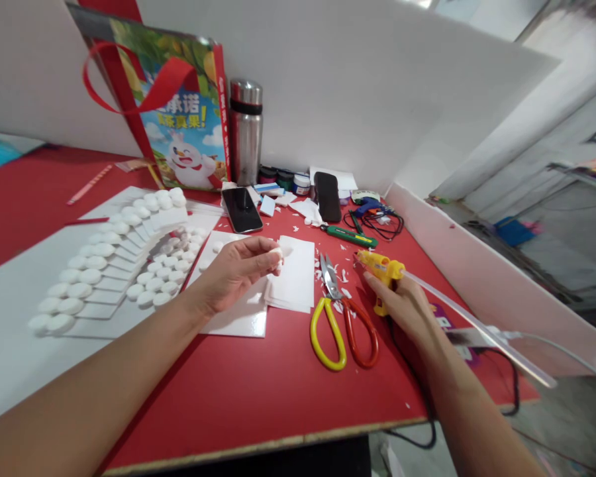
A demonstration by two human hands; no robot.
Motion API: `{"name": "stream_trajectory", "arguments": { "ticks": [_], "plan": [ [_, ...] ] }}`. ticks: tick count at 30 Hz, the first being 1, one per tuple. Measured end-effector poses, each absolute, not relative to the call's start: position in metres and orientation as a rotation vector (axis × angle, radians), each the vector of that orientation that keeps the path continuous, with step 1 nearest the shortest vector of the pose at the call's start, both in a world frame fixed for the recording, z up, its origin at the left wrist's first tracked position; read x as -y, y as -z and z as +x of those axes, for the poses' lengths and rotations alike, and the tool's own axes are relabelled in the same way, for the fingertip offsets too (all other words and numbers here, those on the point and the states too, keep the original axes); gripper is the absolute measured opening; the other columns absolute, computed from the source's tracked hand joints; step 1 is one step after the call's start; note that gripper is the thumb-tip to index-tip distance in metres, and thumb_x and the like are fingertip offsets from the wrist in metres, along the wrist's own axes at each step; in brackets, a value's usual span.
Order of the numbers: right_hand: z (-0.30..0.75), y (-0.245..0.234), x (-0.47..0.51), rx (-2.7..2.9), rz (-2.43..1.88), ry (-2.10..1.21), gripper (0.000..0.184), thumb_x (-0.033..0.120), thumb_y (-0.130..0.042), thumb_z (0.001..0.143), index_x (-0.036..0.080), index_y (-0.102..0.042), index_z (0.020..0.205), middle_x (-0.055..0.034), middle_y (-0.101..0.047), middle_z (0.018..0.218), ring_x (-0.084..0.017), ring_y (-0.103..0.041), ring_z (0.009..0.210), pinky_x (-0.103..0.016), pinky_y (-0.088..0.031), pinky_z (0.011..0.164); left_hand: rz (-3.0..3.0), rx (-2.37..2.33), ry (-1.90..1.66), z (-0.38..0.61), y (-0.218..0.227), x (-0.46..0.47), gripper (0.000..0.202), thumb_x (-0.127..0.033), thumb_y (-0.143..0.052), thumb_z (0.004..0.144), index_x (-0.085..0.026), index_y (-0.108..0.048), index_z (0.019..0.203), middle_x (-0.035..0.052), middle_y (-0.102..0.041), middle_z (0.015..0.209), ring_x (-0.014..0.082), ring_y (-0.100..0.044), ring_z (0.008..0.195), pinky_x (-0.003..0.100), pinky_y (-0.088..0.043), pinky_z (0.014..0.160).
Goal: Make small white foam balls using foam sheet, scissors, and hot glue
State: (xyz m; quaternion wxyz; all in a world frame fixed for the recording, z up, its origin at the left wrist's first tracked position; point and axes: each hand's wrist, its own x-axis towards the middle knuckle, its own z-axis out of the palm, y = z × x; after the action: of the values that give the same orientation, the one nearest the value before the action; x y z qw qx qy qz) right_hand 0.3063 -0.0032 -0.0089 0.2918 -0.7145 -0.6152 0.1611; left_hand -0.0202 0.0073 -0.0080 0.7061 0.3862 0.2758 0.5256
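With clock positions read from the centre of the view, the left hand is just left of centre, thumb and fingers pinched on a small white piece whose exact shape is mostly hidden. Below its fingertips lies a stack of white cards. Between three and four o'clock, the right hand is wrapped around a yellow glue gun; whether its trigger is squeezed cannot be told. The nozzle points towards nine o'clock, well apart from the white piece, and a clear glue stick juts out behind, towards four.

This looks like a gluing step, with piece and gun both in grip but not touching. Joining them would call for a steady pinch, with the fingertips kept clear of the nozzle, which may be hot.

At five o'clock, scissors lie spread on the red surface, between the two hands. Towards nine o'clock sit rows of larger white discs and a cluster of smaller white discs.
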Motion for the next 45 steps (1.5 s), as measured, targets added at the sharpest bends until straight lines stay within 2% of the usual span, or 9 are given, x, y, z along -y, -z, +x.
{"name": "stream_trajectory", "arguments": {
  "ticks": [5, 8, 11, 14, 16, 18, 21, 29, 45],
  "plan": [
    [0.302, -0.002, 0.012, 1.766, -2.008, -0.318, 0.045, 0.063, -0.061, 0.082, 0.020, -0.056, 0.072, -0.0024, -0.059, 0.061, -0.018, -0.054, 0.056, -0.032, -0.039, 0.053, 0.912, -0.629, -1.190, -0.019, 0.004, -0.006, 0.022, -0.021, -0.093, 0.070, -0.016, -0.079, 0.085, -0.0007, -0.071, 0.078, 0.0079, -0.065, 0.070, 0.019, -0.051, 0.070],
    [0.307, -0.008, 0.039, 1.902, -1.951, -0.268, 0.050, 0.064, -0.061, 0.084, 0.016, -0.068, 0.092, -0.0132, -0.073, 0.089, -0.029, -0.069, 0.078, -0.040, -0.054, 0.069, 0.931, -0.638, -1.219, -0.019, 0.001, -0.005, 0.022, -0.020, -0.094, 0.070, -0.017, -0.078, 0.086, -0.0014, -0.071, 0.079, 0.0070, -0.063, 0.070, 0.018, -0.050, 0.070],
    [0.305, -0.022, 0.083, 1.936, -1.931, 0.060, 0.061, 0.066, -0.063, 0.085, 0.013, -0.071, 0.114, -0.0224, -0.073, 0.118, -0.040, -0.071, 0.107, -0.049, -0.058, 0.082, 0.937, -0.619, -1.233, -0.018, 0.000, -0.005, 0.022, -0.021, -0.094, 0.069, -0.018, -0.078, 0.085, -0.0020, -0.070, 0.078, 0.0069, -0.062, 0.071, 0.018, -0.050, 0.071],
    [0.276, -0.045, 0.111, 2.046, -1.665, -0.062, 0.031, 0.047, -0.062, 0.096, 0.024, -0.074, 0.114, -0.0119, -0.077, 0.110, -0.029, -0.075, 0.098, -0.039, -0.060, 0.080, 0.958, -0.579, -1.224, -0.017, 0.001, -0.004, 0.020, -0.023, -0.093, 0.072, -0.018, -0.078, 0.085, -0.0016, -0.069, 0.078, 0.0071, -0.060, 0.071, 0.018, -0.049, 0.071],
    [0.244, -0.059, 0.106, 1.998, -1.471, -0.249, 0.022, 0.034, -0.063, 0.098, 0.025, -0.075, 0.114, -0.0088, -0.078, 0.107, -0.024, -0.075, 0.094, -0.034, -0.060, 0.081, 0.961, -0.560, -1.215, -0.016, 0.002, -0.003, 0.018, -0.024, -0.091, 0.074, -0.018, -0.079, 0.085, -0.0010, -0.069, 0.079, 0.0072, -0.060, 0.072, 0.018, -0.048, 0.071],
    [0.213, -0.064, 0.084, 1.963, -1.319, -0.432, 0.033, 0.025, -0.061, 0.098, 0.022, -0.071, 0.129, -0.0077, -0.077, 0.103, -0.020, -0.073, 0.086, -0.032, -0.059, 0.077, 0.943, -0.560, -1.211, -0.015, 0.003, -0.001, 0.016, -0.022, -0.090, 0.076, -0.018, -0.079, 0.085, -0.0008, -0.070, 0.081, 0.0075, -0.061, 0.072, 0.019, -0.048, 0.072],
    [0.182, -0.054, 0.041, 1.915, -1.089, -0.677, 0.039, 0.016, -0.057, 0.096, 0.022, -0.072, 0.131, -0.0061, -0.072, 0.098, -0.015, -0.067, 0.074, -0.027, -0.054, 0.060, 0.932, -0.561, -1.223, -0.014, 0.002, -0.001, 0.014, -0.022, -0.089, 0.076, -0.017, -0.078, 0.083, -0.0005, -0.069, 0.080, 0.0087, -0.061, 0.073, 0.021, -0.048, 0.074],
    [0.167, -0.007, 0.014, 1.738, -0.788, -0.749, 0.035, 0.015, -0.057, 0.097, 0.030, -0.078, 0.121, -0.0054, -0.068, 0.099, -0.015, -0.064, 0.081, -0.028, -0.056, 0.064, 0.889, -0.562, -1.215, -0.014, 0.001, -0.003, 0.018, -0.026, -0.091, 0.074, -0.016, -0.079, 0.083, 0.0020, -0.073, 0.084, 0.0108, -0.062, 0.075, 0.025, -0.050, 0.076],
    [0.174, -0.006, 0.013, 1.823, -0.798, -0.529, 0.038, 0.011, -0.057, 0.095, 0.030, -0.081, 0.116, -0.0045, -0.069, 0.101, -0.015, -0.068, 0.089, -0.029, -0.057, 0.076, 0.904, -0.631, -1.183, -0.010, 0.004, -0.002, 0.019, -0.027, -0.094, 0.070, -0.015, -0.083, 0.079, 0.0032, -0.072, 0.073, 0.0100, -0.062, 0.065, 0.022, -0.052, 0.066]
  ]
}}
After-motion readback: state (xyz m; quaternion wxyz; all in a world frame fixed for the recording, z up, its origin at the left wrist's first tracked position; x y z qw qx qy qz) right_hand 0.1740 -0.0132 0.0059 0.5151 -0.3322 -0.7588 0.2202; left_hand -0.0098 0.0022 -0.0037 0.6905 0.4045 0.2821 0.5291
